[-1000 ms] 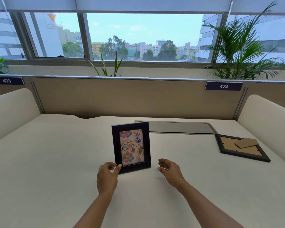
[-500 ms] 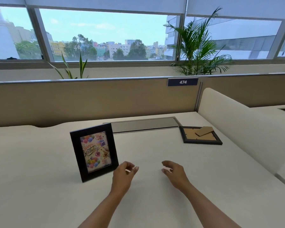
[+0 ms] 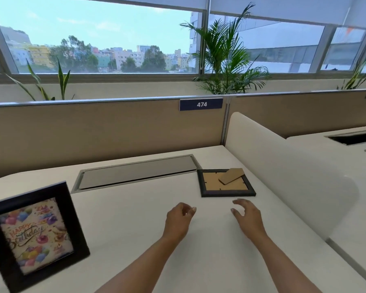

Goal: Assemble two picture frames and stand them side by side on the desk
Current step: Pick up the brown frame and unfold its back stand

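A smooth white counter (image 3: 135,208) carries an upright black-framed birthday print (image 3: 33,234) at left and a second frame (image 3: 226,183) face down, cardboard backing up, near both empty, loosely curled hands: left hand (image 3: 179,220), right hand (image 3: 248,216).

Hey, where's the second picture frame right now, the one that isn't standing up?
The second frame lies face down at the right of the desk, beside the grey cable flap and just beyond the right hand.

An office: white desk (image 3: 135,208) bays split by tan partitions (image 3: 104,132), numbered plate "474" (image 3: 201,104), windowsill plants (image 3: 224,60).
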A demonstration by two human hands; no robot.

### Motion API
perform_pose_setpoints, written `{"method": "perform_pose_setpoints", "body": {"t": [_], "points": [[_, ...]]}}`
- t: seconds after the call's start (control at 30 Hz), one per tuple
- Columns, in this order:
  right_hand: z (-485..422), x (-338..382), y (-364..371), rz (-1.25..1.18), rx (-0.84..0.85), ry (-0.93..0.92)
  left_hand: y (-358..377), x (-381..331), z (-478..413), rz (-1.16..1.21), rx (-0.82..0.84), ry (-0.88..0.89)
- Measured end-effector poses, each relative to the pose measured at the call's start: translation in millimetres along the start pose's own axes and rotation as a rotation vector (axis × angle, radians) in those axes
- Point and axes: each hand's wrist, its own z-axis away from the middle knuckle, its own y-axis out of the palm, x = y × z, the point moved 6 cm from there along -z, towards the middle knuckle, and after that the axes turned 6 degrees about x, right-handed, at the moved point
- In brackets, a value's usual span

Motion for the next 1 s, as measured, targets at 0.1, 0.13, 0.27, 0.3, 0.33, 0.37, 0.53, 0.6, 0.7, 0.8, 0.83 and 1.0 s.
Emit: {"method": "perform_pose_setpoints", "body": {"t": [0.1, 0.13, 0.27, 0.3, 0.33, 0.37, 0.53, 0.6, 0.7, 0.8, 0.83, 1.0], "points": [[-22, -22, -17, 0.025, -0.101, 0.043, 25, -1, -23, -0.008, 0.016, 0.001], [-29, -30, -20, 0.024, -0.126, 0.061, 33, 1, -31, -0.015, 0.021, -0.005], [-48, -49, -24, 0.034, -0.177, 0.112, 52, 7, -54, -0.043, 0.016, -0.032], [-52, -51, -23, 0.038, -0.184, 0.115, 54, 7, -59, -0.044, 0.010, -0.032], [-57, -52, -23, 0.041, -0.191, 0.113, 57, 6, -64, -0.044, 0.003, -0.031], [-60, -52, -22, 0.041, -0.199, 0.109, 57, 5, -68, -0.040, -0.005, -0.031], [-75, -53, -20, 0.041, -0.205, 0.121, 67, 0, -91, -0.087, -0.007, -0.058], [-81, -54, -20, 0.043, -0.203, 0.130, 74, -4, -99, -0.193, 0.007, -0.075], [-88, -52, -18, 0.076, -0.171, 0.147, 81, -8, -108, -0.270, 0.030, -0.096], [-93, -51, -14, 0.142, -0.129, 0.149, 86, -10, -112, -0.290, 0.052, -0.107], [-94, -51, -13, 0.155, -0.124, 0.148, 86, -10, -112, -0.285, 0.049, -0.110], [-94, -50, -9, 0.097, -0.103, 0.182, 82, -11, -112, 0.098, 0.006, -0.172]]}}
